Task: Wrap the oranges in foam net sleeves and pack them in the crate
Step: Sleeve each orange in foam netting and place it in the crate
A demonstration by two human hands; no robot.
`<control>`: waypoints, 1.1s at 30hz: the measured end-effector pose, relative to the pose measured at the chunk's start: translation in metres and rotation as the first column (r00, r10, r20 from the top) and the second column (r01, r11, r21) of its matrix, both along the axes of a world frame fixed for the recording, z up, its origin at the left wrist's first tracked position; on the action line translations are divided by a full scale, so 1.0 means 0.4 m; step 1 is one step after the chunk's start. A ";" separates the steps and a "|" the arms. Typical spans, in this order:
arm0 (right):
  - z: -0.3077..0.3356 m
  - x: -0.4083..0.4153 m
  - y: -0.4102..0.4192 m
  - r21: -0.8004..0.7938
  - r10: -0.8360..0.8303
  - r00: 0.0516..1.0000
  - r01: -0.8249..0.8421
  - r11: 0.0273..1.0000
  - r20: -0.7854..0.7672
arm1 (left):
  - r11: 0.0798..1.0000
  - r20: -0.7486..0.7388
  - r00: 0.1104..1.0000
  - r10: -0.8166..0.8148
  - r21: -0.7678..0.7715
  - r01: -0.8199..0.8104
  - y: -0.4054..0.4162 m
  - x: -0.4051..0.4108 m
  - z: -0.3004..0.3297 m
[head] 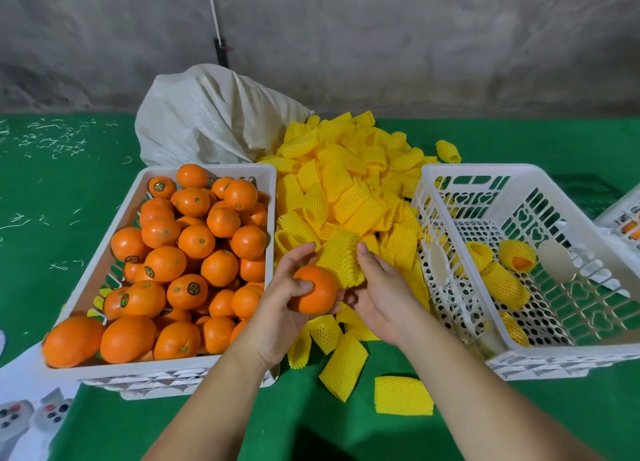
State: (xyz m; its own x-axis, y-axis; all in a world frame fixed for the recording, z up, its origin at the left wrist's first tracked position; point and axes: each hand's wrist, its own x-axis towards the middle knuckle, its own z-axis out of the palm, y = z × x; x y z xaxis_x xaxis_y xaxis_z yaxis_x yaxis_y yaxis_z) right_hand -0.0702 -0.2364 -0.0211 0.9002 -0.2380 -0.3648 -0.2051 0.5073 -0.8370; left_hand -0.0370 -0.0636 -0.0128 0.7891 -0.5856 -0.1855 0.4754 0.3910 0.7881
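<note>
My left hand grips a bare orange in the middle of the view, thumb across its front. My right hand holds a yellow foam net sleeve stretched open right beside the orange, touching it. A white crate on the left is heaped with bare oranges. The white packing crate on the right holds a few sleeved oranges near its middle.
A big pile of loose yellow sleeves lies between the crates, with a few more near the front. A white woven sack sits behind the pile. Green cloth covers the table. Another crate's corner shows far right.
</note>
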 end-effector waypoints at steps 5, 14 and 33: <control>-0.011 -0.012 -0.012 -0.653 -0.013 0.993 0.086 0.753 0.116 | 0.998 -0.018 0.998 0.053 -0.021 -0.054 -0.010 -0.026 0.024; 0.022 -0.014 -0.001 -0.928 -0.038 0.981 0.194 0.318 0.192 | 0.962 0.304 0.944 -0.130 0.270 0.045 -0.010 -0.057 0.042; 0.043 -0.090 0.069 -0.769 0.132 0.903 0.264 0.582 0.410 | 0.815 0.476 0.839 0.264 0.355 -0.458 -0.037 -0.042 -0.029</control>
